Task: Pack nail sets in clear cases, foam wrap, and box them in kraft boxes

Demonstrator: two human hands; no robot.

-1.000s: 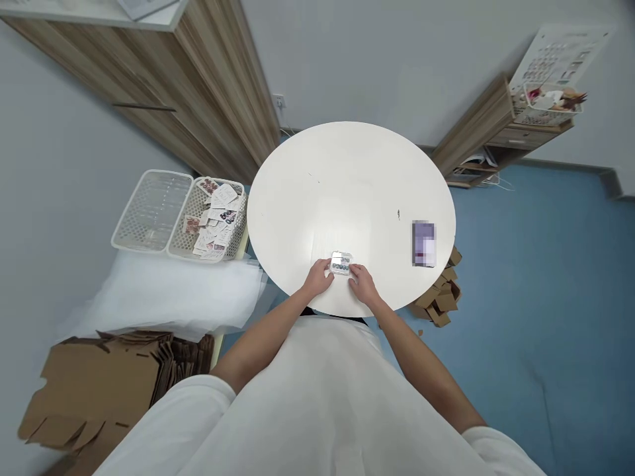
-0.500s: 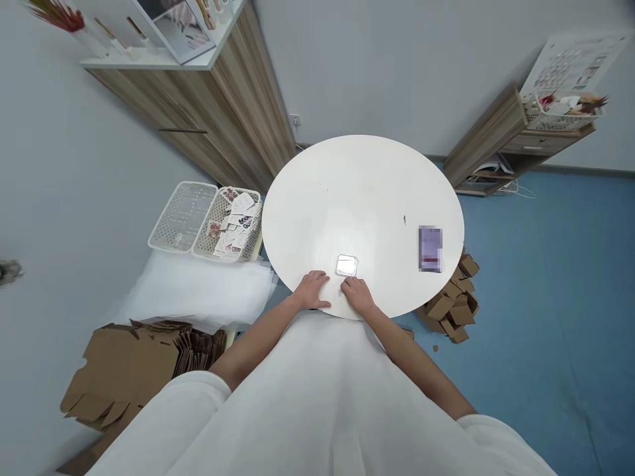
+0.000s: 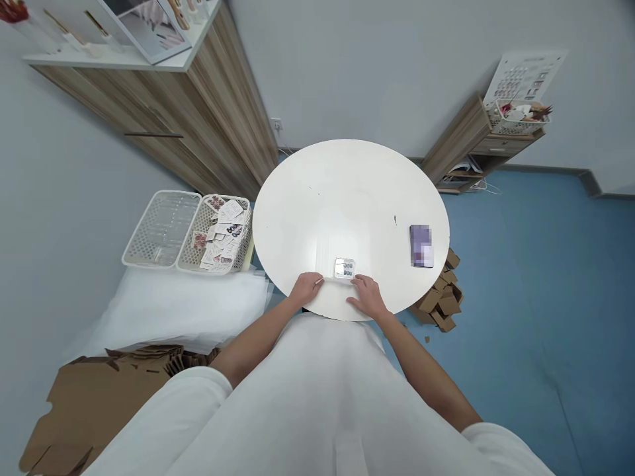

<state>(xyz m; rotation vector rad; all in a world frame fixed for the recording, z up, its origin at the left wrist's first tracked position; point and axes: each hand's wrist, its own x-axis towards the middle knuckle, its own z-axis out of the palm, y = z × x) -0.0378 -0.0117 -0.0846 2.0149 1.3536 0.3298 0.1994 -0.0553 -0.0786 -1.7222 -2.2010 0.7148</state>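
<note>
Newly closed, the grip of the left hand [image 3: 305,288] appears pinched on a thin translucent plastic sheet [image 3: 332,280], the right hand [image 3: 369,295] resting thumb-apart at its edge, shifting handling to the sheet beside a clear square plastic case [image 3: 344,268] on the white oval tabletop [image 3: 347,185].

Even, cool indoor light, soft glare on white tabletop [image 3: 357,178], wide-angle stretching at edges, purple item [image 3: 421,246] pixelated

Around tabletop [image 3: 347,185] centre: white card basket [image 3: 242,246] at 9 o'clock, wood-grain cabinet [image 3: 233,119] at 10, shelf unit [image 3: 457,137] at 2, cardboard pieces [image 3: 439,301] at 4.
</note>
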